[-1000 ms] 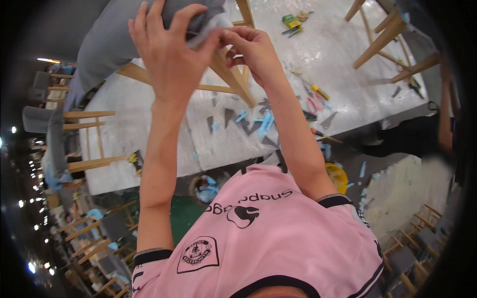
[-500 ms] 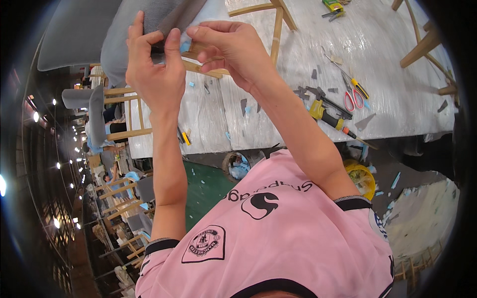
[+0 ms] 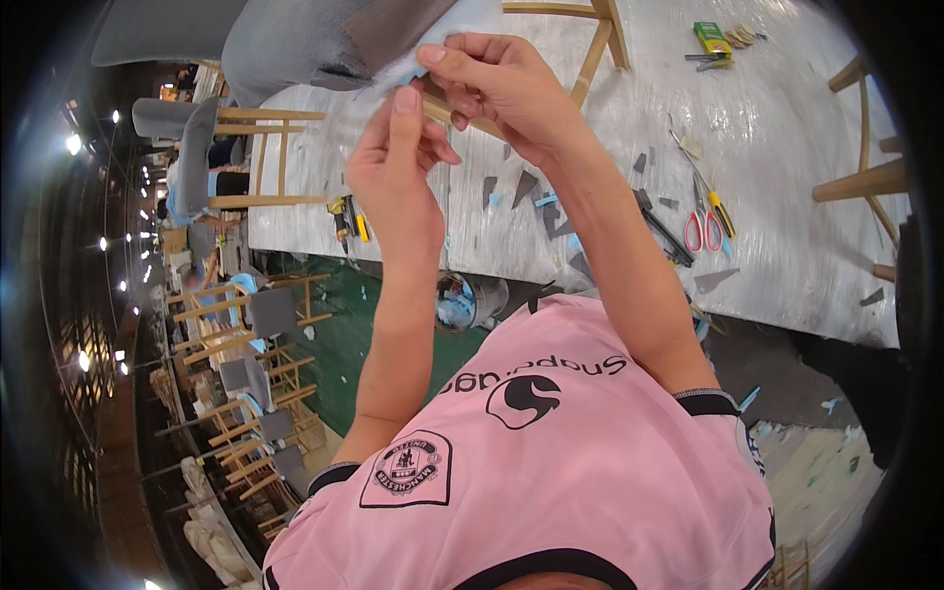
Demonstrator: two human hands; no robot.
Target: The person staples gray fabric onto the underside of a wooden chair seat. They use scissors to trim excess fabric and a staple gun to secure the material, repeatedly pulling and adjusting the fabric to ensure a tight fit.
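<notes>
While my left hand (image 3: 393,187) has slipped lower, both it and my right hand (image 3: 497,84) pinch the grey fabric edge (image 3: 393,71), now pulled tauter.

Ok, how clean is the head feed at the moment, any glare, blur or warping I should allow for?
Head view: strong fisheye bending, so the white plastic-covered worktable curves toward a black vignetted rim; sheen glares off that covering; small ceiling lights flare down the dark left side; the left hand and right hand, pinching pale grey fabric, look reasonably sharp; the red-handled scissors are sharp too.
</notes>
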